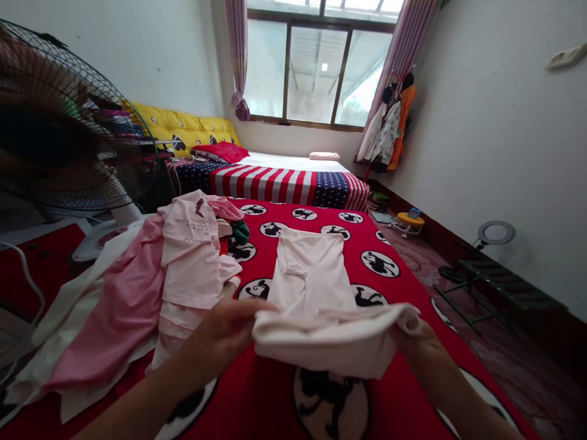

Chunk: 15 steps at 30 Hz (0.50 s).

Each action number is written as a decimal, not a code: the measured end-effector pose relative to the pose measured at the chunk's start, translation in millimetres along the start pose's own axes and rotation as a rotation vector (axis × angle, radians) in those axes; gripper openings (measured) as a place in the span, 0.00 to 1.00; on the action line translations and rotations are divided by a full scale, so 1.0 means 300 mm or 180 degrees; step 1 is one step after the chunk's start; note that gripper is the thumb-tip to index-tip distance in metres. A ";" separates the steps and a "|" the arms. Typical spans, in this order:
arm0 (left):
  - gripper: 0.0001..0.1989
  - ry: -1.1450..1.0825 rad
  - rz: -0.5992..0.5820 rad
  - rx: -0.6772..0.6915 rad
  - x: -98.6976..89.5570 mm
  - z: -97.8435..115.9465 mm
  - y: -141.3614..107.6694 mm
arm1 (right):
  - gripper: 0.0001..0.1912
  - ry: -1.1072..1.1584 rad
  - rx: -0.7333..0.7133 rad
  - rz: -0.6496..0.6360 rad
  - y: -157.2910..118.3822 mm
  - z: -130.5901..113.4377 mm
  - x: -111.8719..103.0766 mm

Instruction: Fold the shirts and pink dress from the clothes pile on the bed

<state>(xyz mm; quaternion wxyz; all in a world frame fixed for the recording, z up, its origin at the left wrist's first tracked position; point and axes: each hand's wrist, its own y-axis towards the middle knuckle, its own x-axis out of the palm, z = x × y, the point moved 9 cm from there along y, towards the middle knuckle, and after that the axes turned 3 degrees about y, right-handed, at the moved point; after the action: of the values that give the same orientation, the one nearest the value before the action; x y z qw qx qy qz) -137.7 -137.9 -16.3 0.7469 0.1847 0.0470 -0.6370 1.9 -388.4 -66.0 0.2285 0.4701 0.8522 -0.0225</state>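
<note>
A pale pink garment (316, 281) lies on the red bedspread (257, 397) printed with black figures in white circles. Its near part is bunched and lifted off the cloth. My left hand (233, 330) grips the left end of this raised part, thumb and fingers closed at its edge. At the right end my right hand (413, 336) is closed on the fabric, with its fingers partly hidden behind the folds. The far end of the garment lies flat, slightly creased.
Left of my left arm is a heap of clothes (188, 250), pink, white and green. A fan (68, 128) stands at the far left. Beyond are another bed (275, 183) and a window. A dark folding stool (499, 287) and a ring light (496, 233) stand on the right.
</note>
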 end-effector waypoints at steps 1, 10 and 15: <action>0.23 -0.0124 0.0137 -0.0153 -0.012 -0.039 0.086 | 0.23 0.0507 0.0317 0.0063 0.077 0.028 0.002; 0.41 -0.0845 0.0487 -0.1657 0.037 -0.455 0.328 | 0.18 0.1615 0.1392 0.0014 0.310 0.229 0.128; 0.40 -0.0879 0.0764 -0.0976 0.029 -0.400 0.305 | 0.20 0.1475 0.1104 0.0048 0.294 0.209 0.131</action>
<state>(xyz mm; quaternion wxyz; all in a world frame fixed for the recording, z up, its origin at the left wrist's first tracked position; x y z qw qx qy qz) -27.7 -94.7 -110.4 0.8359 -0.0155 0.0183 -0.5483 78.7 -324.0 -122.6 -0.0560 0.5012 0.8616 -0.0583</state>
